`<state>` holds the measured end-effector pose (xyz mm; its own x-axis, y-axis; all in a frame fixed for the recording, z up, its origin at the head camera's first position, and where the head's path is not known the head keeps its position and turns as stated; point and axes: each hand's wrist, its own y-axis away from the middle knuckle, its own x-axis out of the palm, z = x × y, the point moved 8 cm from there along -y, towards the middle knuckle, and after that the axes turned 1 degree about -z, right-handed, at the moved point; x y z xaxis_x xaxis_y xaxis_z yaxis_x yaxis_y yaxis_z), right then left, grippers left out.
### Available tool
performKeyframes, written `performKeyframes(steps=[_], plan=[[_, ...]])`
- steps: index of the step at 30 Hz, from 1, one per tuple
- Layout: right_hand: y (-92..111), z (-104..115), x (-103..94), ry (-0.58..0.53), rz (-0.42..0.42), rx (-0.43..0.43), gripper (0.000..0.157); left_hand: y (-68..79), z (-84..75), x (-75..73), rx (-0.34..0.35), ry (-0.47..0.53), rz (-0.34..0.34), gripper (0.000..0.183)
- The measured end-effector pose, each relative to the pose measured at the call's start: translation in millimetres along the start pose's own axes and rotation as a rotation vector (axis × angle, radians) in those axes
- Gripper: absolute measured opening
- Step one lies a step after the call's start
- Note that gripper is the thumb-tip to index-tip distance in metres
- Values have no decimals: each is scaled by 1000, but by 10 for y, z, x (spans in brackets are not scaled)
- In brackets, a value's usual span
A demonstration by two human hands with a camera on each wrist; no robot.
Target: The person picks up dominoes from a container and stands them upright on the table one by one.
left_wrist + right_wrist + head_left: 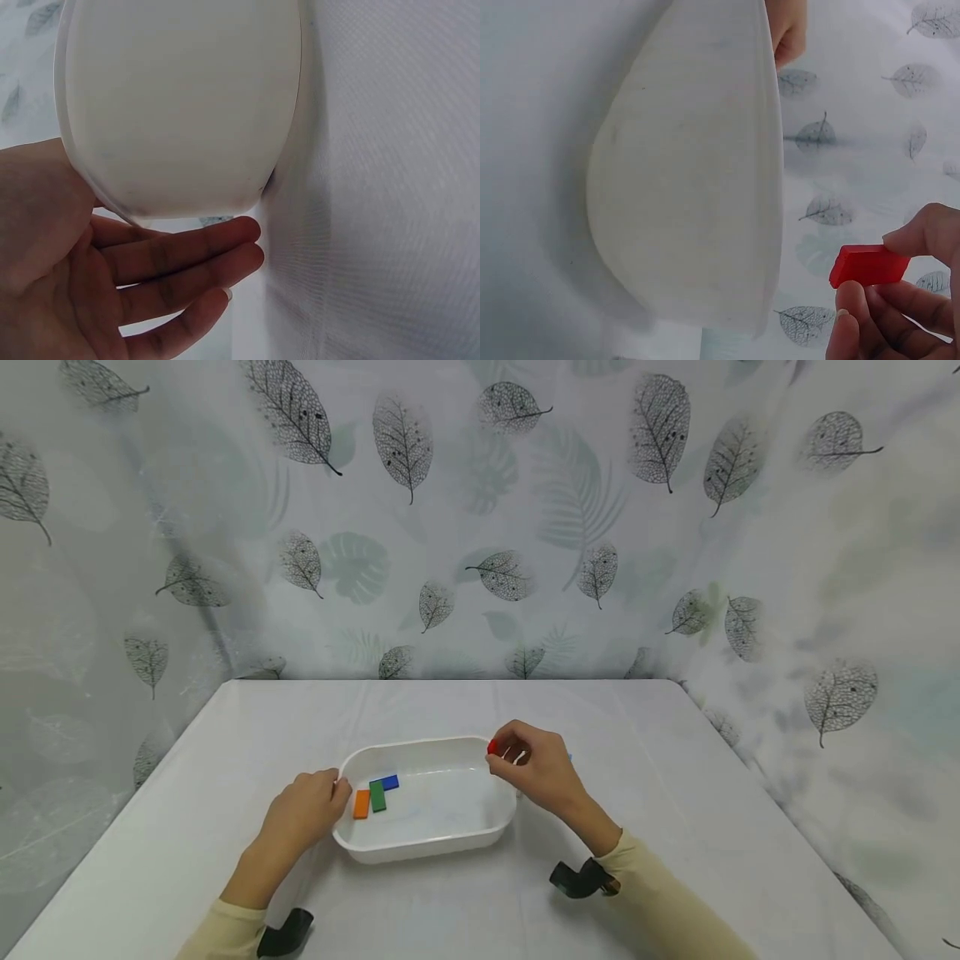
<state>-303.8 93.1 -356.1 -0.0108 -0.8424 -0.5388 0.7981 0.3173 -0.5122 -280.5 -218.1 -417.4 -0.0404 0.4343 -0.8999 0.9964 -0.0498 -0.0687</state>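
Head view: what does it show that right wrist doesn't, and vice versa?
Only the head view shows the rectangular orange block, green block and blue block inside the white round-cornered tray.
Only the right wrist view shows the long face of the red rectangular block.
Both show the right hand pinching that block, and the left hand at the tray.

Blue sliver [570, 757] beside the right grip [538, 767]: too small for me to identify. Red block [492, 747]: partly hidden by that grip in my head view. Blue block [391, 782]: partly covered by the green block [377, 797]. White tray [450, 802]: cut off above in both wrist views.
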Motion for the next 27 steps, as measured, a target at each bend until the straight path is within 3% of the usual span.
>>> performKeyframes(steps=[14,27], plan=[[179,-344,-356,44,-81,71,16,-5,9,-12,16,-9,-19,35],[328,-550,-426,129,-105,123,17,-4,0,-13,17,-1,-16,33]])
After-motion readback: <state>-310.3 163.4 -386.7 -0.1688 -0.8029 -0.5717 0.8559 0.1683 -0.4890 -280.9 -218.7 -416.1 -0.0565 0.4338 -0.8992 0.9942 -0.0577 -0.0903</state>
